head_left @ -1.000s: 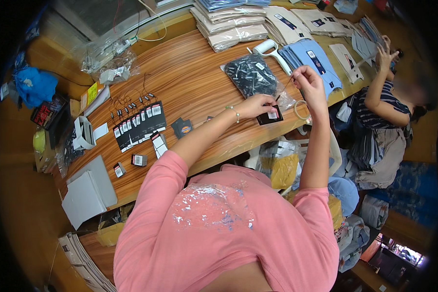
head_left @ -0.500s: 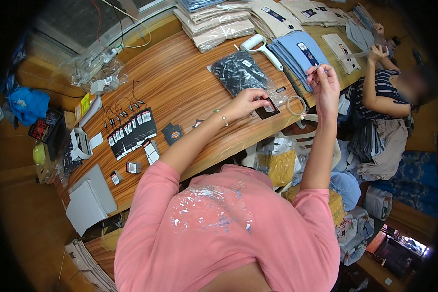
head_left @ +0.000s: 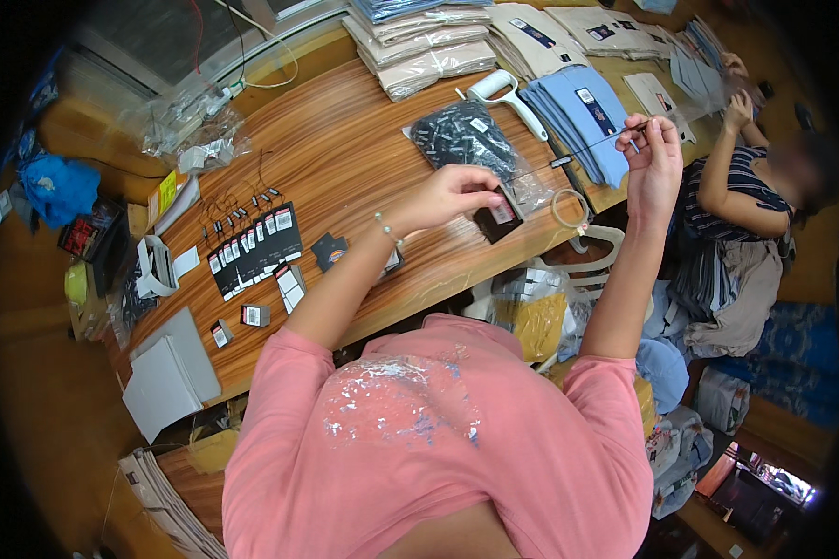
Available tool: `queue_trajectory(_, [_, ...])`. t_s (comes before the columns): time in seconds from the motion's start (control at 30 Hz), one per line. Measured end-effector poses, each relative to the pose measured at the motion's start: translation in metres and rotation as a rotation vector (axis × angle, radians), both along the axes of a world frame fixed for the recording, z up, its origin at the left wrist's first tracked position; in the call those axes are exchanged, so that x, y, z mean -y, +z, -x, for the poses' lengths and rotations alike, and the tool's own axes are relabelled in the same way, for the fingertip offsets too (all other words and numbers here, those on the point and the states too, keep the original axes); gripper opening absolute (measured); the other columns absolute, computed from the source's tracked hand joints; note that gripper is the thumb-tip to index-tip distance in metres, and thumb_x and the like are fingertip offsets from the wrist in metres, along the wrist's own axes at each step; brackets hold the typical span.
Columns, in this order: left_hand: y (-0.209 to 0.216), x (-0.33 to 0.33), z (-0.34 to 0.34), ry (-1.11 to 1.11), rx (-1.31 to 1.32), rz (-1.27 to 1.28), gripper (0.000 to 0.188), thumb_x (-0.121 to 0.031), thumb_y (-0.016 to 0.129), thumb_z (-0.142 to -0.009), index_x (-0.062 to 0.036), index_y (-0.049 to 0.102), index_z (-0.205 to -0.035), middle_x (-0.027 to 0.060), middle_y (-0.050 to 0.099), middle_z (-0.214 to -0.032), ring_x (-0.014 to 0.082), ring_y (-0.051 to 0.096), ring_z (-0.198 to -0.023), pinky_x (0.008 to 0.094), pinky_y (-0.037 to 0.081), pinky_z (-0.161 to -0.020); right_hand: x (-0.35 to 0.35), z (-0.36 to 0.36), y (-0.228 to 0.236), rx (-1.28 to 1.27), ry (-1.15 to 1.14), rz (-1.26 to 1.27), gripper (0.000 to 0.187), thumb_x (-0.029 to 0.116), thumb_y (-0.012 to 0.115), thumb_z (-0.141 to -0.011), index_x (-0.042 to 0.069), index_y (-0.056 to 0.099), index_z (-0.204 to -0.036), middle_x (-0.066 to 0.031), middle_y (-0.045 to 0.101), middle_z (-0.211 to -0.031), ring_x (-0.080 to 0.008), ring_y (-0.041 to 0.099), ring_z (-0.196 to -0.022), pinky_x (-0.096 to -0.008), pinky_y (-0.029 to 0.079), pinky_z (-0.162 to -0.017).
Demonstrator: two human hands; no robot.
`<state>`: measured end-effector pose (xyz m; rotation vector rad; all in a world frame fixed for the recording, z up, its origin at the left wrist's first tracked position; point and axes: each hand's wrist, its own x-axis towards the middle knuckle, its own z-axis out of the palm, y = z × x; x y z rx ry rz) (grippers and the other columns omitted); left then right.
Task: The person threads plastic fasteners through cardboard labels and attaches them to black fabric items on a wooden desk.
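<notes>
My left hand [head_left: 446, 198] pinches a black hang tag [head_left: 497, 220] with a white label over the table's front edge. Up and to the right, my right hand [head_left: 655, 163] is closed on one end of a thin black tag string [head_left: 598, 146]. This string stretches down and left toward the hang tag, with a small dark plastic seal [head_left: 561, 161] partway along it. Just beyond my left hand lies a clear bag of black tag strings [head_left: 461, 135]. Farther left, a fanned row of black hang tags [head_left: 256, 244] rests on the wood, strings attached.
Folded blue trousers [head_left: 578, 112] and a white lint roller [head_left: 503, 98] lie at the far right of the wooden table [head_left: 345, 149]. Wrapped garments [head_left: 424, 56] are stacked behind. A ring of tape [head_left: 569, 209] sits at the edge. At right, a person [head_left: 746, 186] works nearby.
My right hand has moved slightly right, drawing the string taut, and the seal now shows between my hands. The hang tag has shifted a little left and tilted in my left hand.
</notes>
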<state>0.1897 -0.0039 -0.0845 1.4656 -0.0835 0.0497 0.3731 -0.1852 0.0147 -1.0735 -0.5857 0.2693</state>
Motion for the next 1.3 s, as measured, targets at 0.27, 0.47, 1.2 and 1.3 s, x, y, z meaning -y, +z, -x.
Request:
queue_trajectory(0.27, [-0.003,-0.054,0.084,0.239,-0.153,-0.037,0.01,-0.009,0.059,-0.082,0.0003,0.06,-0.086,0.0014,0.057,-0.092,0.0089,0.054,-0.084,0.0236,0.043,-0.078,-0.017,0.014,-0.066,-0.124,0.065,0.171,0.008,0.015,0.048,-0.089,0.007,0.049,-0.088,-0.0075,0.058,-0.082,-0.011,0.053,-0.066,-0.0231,0.043,-0.06])
queue_trajectory(0.47, [0.024,-0.085,0.118,0.134,-0.23,-0.095,0.014,-0.013,0.061,-0.082,0.0,0.06,-0.086,0.0006,0.059,-0.084,0.0074,0.053,-0.081,0.0223,0.043,-0.075,-0.027,0.076,-0.148,-0.29,0.175,0.472,0.007,0.014,0.048,-0.088,0.009,0.051,-0.084,-0.0033,0.058,-0.075,-0.0075,0.051,-0.061,-0.02,0.04,-0.055])
queue_trajectory(1.2, [0.084,-0.103,0.139,-0.266,-0.296,-0.488,0.026,-0.028,0.061,-0.081,-0.0026,0.063,-0.086,-0.0008,0.059,-0.07,0.0055,0.049,-0.067,0.0232,0.041,-0.061,-0.106,0.19,-0.067,0.045,0.998,0.648,0.03,0.012,0.048,-0.088,0.009,0.043,-0.118,0.0016,0.053,-0.08,-0.0046,0.046,-0.072,-0.0193,0.038,-0.065])
queue_trajectory(1.3, [0.068,-0.108,0.146,-0.285,-0.226,-0.47,0.025,-0.023,0.061,-0.081,0.0005,0.062,-0.089,0.0019,0.061,-0.074,0.0073,0.052,-0.069,0.0242,0.043,-0.064,-0.109,0.199,-0.076,0.015,0.924,0.613,0.02,0.013,0.047,-0.09,0.002,0.052,-0.106,-0.0003,0.057,-0.083,-0.005,0.05,-0.075,-0.0189,0.041,-0.064])
